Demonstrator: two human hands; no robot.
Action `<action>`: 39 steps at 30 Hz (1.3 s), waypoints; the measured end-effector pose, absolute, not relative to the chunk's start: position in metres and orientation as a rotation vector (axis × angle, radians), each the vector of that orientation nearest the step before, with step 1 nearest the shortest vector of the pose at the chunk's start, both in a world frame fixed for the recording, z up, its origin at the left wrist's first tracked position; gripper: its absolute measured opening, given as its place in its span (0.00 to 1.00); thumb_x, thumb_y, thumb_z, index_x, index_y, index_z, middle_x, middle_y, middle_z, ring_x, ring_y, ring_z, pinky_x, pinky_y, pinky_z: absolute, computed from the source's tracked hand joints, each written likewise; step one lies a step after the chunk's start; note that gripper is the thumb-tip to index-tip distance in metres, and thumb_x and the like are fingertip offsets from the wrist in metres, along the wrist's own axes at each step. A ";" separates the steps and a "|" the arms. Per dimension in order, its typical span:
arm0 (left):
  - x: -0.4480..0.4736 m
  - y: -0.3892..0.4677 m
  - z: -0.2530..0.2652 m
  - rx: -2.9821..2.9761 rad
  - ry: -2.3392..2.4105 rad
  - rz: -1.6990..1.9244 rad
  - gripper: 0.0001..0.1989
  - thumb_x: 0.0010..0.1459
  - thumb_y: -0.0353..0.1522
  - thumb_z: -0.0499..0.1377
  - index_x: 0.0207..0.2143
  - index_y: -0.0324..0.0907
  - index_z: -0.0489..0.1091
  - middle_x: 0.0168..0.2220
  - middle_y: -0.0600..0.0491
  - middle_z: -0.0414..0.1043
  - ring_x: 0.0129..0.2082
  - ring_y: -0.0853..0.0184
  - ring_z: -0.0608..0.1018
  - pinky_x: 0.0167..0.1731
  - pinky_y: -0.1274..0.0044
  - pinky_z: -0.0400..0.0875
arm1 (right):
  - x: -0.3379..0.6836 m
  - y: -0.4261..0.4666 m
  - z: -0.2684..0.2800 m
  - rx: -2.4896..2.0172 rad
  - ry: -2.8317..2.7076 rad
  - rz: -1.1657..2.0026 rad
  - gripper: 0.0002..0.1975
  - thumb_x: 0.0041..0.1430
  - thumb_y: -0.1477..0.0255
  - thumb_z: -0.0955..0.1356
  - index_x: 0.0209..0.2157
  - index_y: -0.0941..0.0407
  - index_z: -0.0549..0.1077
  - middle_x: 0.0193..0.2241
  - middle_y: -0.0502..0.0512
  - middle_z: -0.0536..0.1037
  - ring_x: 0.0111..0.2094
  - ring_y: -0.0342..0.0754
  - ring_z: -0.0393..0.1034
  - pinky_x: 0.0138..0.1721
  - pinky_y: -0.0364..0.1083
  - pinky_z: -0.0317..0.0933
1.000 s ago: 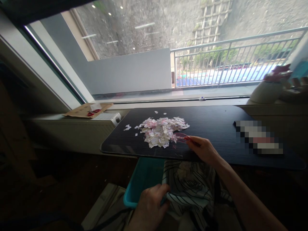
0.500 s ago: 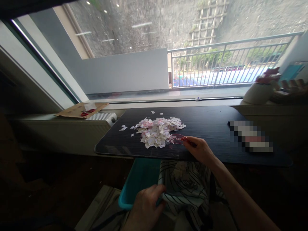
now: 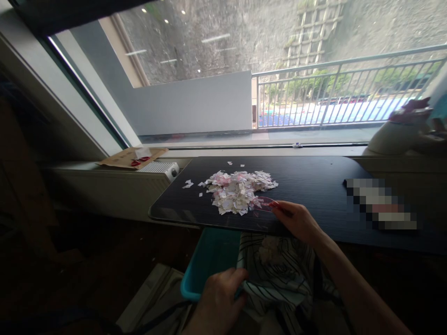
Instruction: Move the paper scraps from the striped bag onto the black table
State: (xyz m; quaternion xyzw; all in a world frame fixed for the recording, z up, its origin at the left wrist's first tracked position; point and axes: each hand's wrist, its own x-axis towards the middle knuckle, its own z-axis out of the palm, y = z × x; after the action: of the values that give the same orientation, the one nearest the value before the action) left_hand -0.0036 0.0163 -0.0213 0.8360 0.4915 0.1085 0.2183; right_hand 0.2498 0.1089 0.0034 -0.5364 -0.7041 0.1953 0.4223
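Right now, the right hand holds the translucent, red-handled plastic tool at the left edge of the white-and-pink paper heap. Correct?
Wrong edge: the head view shows the right hand holding the plastic tool at the right edge of the paper heap.

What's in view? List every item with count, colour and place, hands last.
Table: 1, black, centre
Paper scraps: uncountable, white and pink, on table
Translucent tool: 1, pinkish, at scraps' right edge
Tub: 1, teal, below table
Striped cloth: 1, black and white, right of tub
Pixelated object: 1, multicoloured, table's right end
Kraft paper: 1, brown, left of table
Likely scissors: 1, red handles, on kraft paper
Radiator: 1, white, left of table
Windowsill: 1, white, beyond table
Ornament: 1, white and reddish, windowsill's right end
Railing: 1, grey, outdoors
Left hand: 1, bare, gripping cloth
Right hand: 1, bare, holding tool
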 end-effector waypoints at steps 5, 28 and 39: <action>-0.003 0.015 -0.020 2.319 1.360 0.299 0.15 0.47 0.20 0.53 0.37 0.43 0.69 0.34 0.54 0.73 0.35 0.64 0.76 0.33 0.78 0.65 | 0.251 0.109 0.003 -1.349 -1.741 0.466 0.17 0.58 0.64 0.64 0.40 0.58 0.78 0.29 0.53 0.79 0.26 0.44 0.70 0.29 0.41 0.63; 0.013 0.017 -0.001 2.312 1.296 0.165 0.14 0.52 0.23 0.55 0.39 0.45 0.70 0.36 0.54 0.74 0.37 0.64 0.75 0.35 0.78 0.65 | 0.250 0.095 0.008 -1.326 -1.723 0.486 0.12 0.54 0.70 0.65 0.34 0.60 0.78 0.28 0.55 0.80 0.27 0.46 0.73 0.28 0.41 0.65; 0.028 0.020 0.012 2.355 1.219 0.122 0.10 0.53 0.27 0.57 0.40 0.43 0.71 0.35 0.54 0.74 0.36 0.63 0.76 0.34 0.78 0.66 | 0.248 0.096 0.011 -1.302 -1.783 0.559 0.14 0.56 0.67 0.65 0.37 0.59 0.78 0.30 0.55 0.81 0.29 0.47 0.74 0.29 0.42 0.67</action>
State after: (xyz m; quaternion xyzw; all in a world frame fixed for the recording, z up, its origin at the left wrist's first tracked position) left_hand 0.0282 0.0198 0.0118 0.8609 0.4457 0.0447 0.2412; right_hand 0.2480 0.0960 0.0106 -0.5190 -0.7110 0.2228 0.4188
